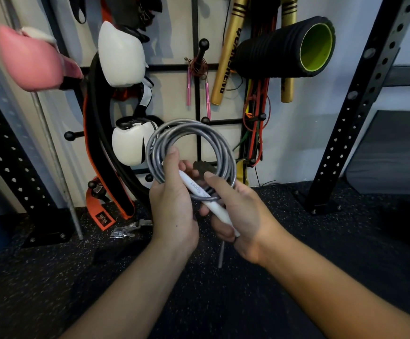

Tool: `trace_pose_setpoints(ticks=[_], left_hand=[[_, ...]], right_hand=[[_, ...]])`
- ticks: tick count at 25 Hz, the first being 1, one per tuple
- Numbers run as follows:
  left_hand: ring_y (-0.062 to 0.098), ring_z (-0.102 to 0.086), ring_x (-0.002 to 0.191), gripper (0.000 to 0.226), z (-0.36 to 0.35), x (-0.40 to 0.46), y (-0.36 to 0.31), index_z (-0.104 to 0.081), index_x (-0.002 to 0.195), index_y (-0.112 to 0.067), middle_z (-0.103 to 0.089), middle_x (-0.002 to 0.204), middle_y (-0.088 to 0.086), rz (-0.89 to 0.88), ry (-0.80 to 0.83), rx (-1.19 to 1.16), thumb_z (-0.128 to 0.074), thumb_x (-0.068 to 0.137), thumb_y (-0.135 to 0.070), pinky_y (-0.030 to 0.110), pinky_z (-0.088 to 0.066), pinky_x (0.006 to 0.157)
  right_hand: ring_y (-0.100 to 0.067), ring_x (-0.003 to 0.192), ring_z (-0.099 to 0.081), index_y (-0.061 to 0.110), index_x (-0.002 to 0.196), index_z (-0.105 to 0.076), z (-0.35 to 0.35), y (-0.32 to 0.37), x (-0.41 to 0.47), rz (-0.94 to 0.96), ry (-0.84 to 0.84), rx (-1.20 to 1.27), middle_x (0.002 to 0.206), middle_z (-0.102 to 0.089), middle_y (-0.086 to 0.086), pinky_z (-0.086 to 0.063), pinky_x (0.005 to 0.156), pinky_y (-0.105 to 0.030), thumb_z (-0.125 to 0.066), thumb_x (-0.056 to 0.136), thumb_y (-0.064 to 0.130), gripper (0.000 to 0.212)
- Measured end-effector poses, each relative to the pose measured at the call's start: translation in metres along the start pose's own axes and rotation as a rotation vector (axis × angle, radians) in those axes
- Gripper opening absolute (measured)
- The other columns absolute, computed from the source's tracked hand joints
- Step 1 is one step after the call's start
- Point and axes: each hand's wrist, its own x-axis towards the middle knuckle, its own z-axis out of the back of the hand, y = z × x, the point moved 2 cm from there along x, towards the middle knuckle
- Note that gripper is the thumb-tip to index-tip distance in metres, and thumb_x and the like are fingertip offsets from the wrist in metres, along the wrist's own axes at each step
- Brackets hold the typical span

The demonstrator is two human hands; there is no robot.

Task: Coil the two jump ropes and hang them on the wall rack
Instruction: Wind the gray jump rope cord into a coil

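Note:
A grey jump rope is wound into a round coil in front of the wall rack. My left hand grips the coil's lower left side. My right hand holds the rope's white handle, which lies slanted across the bottom of the coil. A short grey end hangs down below my right hand. A second jump rope with pink handles hangs coiled on a black peg of the rack, above the grey coil.
Boxing gloves, white and pink, an orange-black belt, gold sticks, a black-green foam roller and resistance bands hang on the rack. Black perforated uprights stand at both sides. The floor is speckled black rubber.

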Motion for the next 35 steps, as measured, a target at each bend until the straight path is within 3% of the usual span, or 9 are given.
trace_pose_setpoints(ticks=[3,5,9,15,20,24,27,31,35], left_hand=[[0.011,-0.068,0.062,0.020,0.002,0.011,-0.008,-0.070,0.082,-0.017,-0.070,0.068,-0.005,0.053,0.205,0.102,-0.072,0.086,-0.037,0.034,-0.055,0.064],[0.015,-0.074,0.073,0.043,0.010,0.025,-0.022,-0.068,0.109,-0.011,-0.077,0.081,-0.001,0.020,0.295,0.248,-0.079,0.072,-0.029,0.038,-0.057,0.077],[0.008,-0.073,0.102,0.069,0.020,0.036,-0.074,-0.058,0.128,-0.040,-0.074,0.113,-0.008,-0.198,0.635,0.943,-0.092,0.067,-0.040,0.034,-0.053,0.095],[-0.001,-0.064,0.105,0.097,0.001,0.014,-0.045,-0.042,0.133,-0.054,-0.068,0.116,-0.023,-0.214,0.894,1.628,-0.096,0.052,-0.051,0.028,-0.052,0.092],[-0.013,-0.061,0.098,0.087,0.008,0.026,-0.035,-0.047,0.134,-0.047,-0.067,0.109,-0.029,-0.163,0.874,1.517,-0.095,0.062,-0.041,0.010,-0.046,0.083],[0.001,-0.073,0.085,0.041,0.012,0.025,-0.032,-0.071,0.110,-0.030,-0.079,0.096,-0.011,-0.041,0.870,1.238,-0.090,0.073,-0.030,0.026,-0.056,0.084],[-0.001,-0.066,0.055,0.036,0.014,0.027,-0.024,-0.074,0.110,-0.019,-0.080,0.088,-0.005,0.047,0.670,0.846,-0.085,0.076,-0.021,0.019,-0.049,0.057],[0.006,-0.035,0.039,0.038,0.014,0.035,-0.010,-0.075,0.107,-0.011,-0.064,0.105,0.017,0.074,0.399,0.419,-0.085,0.075,-0.029,0.019,-0.034,0.038],[0.008,-0.032,0.040,0.037,0.009,0.029,-0.001,-0.078,0.099,-0.017,-0.061,0.094,0.016,0.046,0.380,0.388,-0.088,0.068,-0.035,0.020,-0.033,0.037]], right_hand=[[-0.013,0.032,-0.035,0.012,0.096,-0.063,0.019,0.019,0.006,0.099,-0.035,-0.175,0.058,-0.062,-0.009,-0.019,0.033,-0.022,-0.064,0.099,0.031,0.019],[-0.015,0.033,-0.037,0.010,0.095,-0.063,0.031,0.037,0.007,0.161,-0.027,-0.358,0.056,-0.061,-0.009,-0.023,0.031,-0.022,-0.064,0.100,0.027,0.018],[-0.012,0.044,-0.055,0.018,0.095,-0.068,0.038,0.055,0.002,0.222,0.086,-0.891,0.062,-0.069,-0.006,-0.043,0.040,-0.024,-0.067,0.097,0.029,0.011],[-0.018,0.055,-0.073,0.021,0.089,-0.073,0.024,0.044,0.000,0.286,0.156,-1.167,0.072,-0.076,-0.006,-0.060,0.050,-0.034,-0.080,0.086,0.026,0.009],[-0.017,0.065,-0.074,0.033,0.097,-0.052,0.028,0.041,0.003,0.249,0.076,-1.145,0.078,-0.078,-0.002,-0.060,0.061,-0.035,-0.088,0.072,0.046,0.045],[-0.006,0.048,-0.048,0.022,0.095,-0.053,0.038,0.053,0.010,0.315,0.024,-0.876,0.065,-0.061,0.002,-0.041,0.046,-0.018,-0.070,0.086,0.058,0.041],[-0.007,0.052,-0.050,0.015,0.101,-0.064,0.044,0.053,0.013,0.232,0.023,-0.615,0.071,-0.061,0.003,-0.042,0.049,-0.017,-0.048,0.098,0.063,0.051],[-0.006,0.082,-0.069,0.031,0.111,-0.065,0.045,0.039,0.017,0.269,-0.005,-0.820,0.097,-0.072,0.006,-0.053,0.080,-0.027,-0.039,0.093,0.074,0.053],[-0.009,0.085,-0.056,0.025,0.103,-0.057,0.046,0.034,0.021,0.468,-0.144,-1.058,0.092,-0.058,0.004,-0.043,0.075,-0.031,-0.030,0.104,0.060,0.044]])
